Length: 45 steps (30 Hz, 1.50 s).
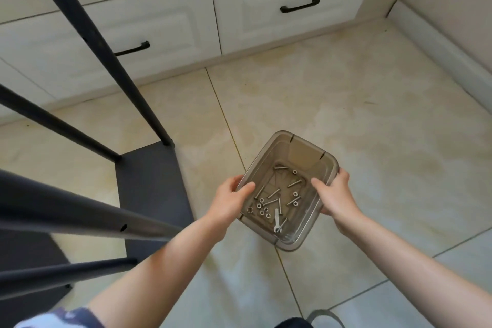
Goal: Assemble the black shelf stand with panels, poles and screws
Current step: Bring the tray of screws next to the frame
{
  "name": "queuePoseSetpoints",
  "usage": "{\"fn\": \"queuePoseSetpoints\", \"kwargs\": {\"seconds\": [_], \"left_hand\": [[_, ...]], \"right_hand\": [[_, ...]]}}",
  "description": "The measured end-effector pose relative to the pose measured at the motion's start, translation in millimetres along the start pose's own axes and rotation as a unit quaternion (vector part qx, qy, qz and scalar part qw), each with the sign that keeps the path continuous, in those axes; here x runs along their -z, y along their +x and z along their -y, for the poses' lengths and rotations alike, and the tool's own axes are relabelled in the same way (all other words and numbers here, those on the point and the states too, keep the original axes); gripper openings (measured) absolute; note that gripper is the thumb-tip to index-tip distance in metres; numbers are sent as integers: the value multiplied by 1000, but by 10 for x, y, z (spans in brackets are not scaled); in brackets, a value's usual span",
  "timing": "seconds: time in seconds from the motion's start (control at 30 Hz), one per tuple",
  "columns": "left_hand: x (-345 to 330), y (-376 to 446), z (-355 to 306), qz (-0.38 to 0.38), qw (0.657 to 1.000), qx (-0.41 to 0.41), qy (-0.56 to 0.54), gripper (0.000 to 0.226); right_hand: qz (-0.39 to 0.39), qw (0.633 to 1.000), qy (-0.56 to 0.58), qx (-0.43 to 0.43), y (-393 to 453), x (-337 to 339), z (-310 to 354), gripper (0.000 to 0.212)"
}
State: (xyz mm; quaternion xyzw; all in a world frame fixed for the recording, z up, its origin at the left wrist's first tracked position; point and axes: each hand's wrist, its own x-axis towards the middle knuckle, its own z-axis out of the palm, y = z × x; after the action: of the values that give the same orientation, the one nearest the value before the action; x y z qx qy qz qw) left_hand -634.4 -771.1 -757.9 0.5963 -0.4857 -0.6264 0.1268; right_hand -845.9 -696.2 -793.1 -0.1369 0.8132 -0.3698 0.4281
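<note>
1. Left hand (231,201): forearm extended forward and bare; thumb hooked over the left rim of a held bin (308,231), fingers curled beneath.
2. Right hand (336,196): forearm extended, bare; thumb laid over the right rim, fingers wrapped outside.

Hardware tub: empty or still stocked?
Stocked. The translucent tub, held by the left hand and right hand, has screws, nuts and a small wrench inside.

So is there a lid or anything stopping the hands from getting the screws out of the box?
No lid shows. The clear box is open on top, the screws lie loose inside, and both the left hand and right hand grip its rim.
</note>
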Motion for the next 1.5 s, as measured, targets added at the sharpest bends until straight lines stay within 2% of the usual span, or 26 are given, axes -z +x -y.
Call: {"fn": "queuePoseSetpoints", "kwargs": {"seconds": [0.07,0.3,0.43,0.63,0.77,0.93,1.03,1.13,1.2,1.3,1.5], "left_hand": [[-31,13,25,4,1000,-9,15,18],[-122,-11,197,-15,1000,5,-2,22],[-173,-72,307,-14,1000,-7,-13,22],[-261,-180,422,-6,1000,-10,-9,33],[-290,-175,340,0,1000,-15,-5,29],[-180,-127,237,20,1000,-12,-11,42],[-38,-252,180,44,999,4,-8,49],[134,-339,122,55,998,16,21,56],[230,-382,77,51,998,10,36,53],[334,-463,60,46,998,9,46,47],[581,-820,136,26,998,1,61,36]], "right_hand": [[-5,1000,-3,-5,39,-22,34,58],[-31,999,-35,9,110,-48,184,63],[-34,999,-29,6,43,-56,98,54],[-22,999,-31,4,-148,-1,-174,42],[-25,999,-37,18,-38,-15,-240,29],[-18,999,-29,28,230,-55,-276,32],[-17,999,-41,22,43,-61,-107,31],[-33,996,-79,20,-246,-31,159,47],[-57,988,-128,60,-389,-16,330,55],[-59,975,-164,136,-544,-68,566,54],[53,947,-187,256,-1108,-285,876,46]]}}
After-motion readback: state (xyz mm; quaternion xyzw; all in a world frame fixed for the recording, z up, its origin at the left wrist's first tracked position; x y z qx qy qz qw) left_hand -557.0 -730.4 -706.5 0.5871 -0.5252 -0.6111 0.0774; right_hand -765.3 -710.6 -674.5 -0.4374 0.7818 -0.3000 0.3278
